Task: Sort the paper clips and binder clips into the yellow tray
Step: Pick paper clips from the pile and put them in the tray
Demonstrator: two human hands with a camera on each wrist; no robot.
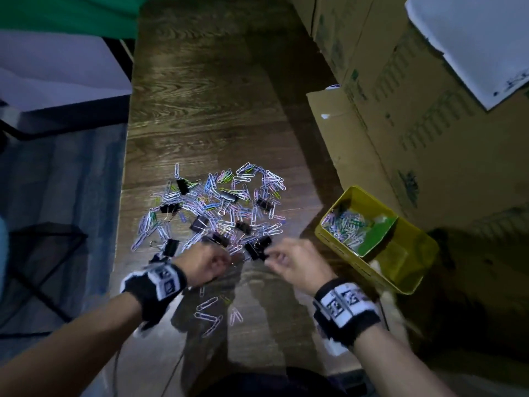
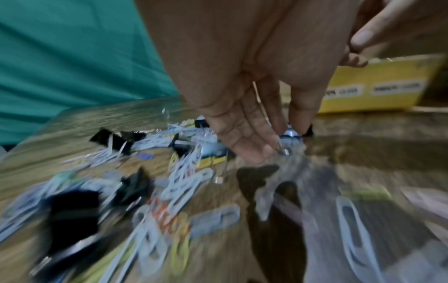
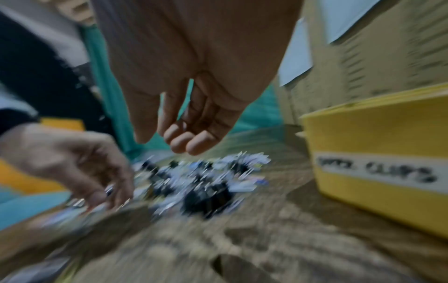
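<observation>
A pile of paper clips (image 1: 243, 179) mixed with black binder clips (image 1: 229, 197) lies on the wooden table (image 1: 206, 110). The yellow tray (image 1: 357, 265) stands to its right, and its left compartment holds paper clips (image 1: 346, 224). My left hand (image 1: 226, 257) reaches into the pile's near edge. Its fingers and thumb (image 2: 283, 141) close together on a small metal clip, which is blurred. My right hand (image 1: 272, 256) hovers beside a binder clip (image 1: 256, 249), fingers loosely curled (image 3: 179, 139) and holding nothing. The tray's side (image 3: 375, 134) carries a white label ending in "CLIPS".
Several loose paper clips (image 1: 211, 310) lie between my forearms. Stacked cardboard boxes (image 1: 400, 110) stand along the table's right side, right behind the tray. The table's left edge (image 1: 123, 224) drops to the floor, where a black stand (image 1: 43, 253) sits.
</observation>
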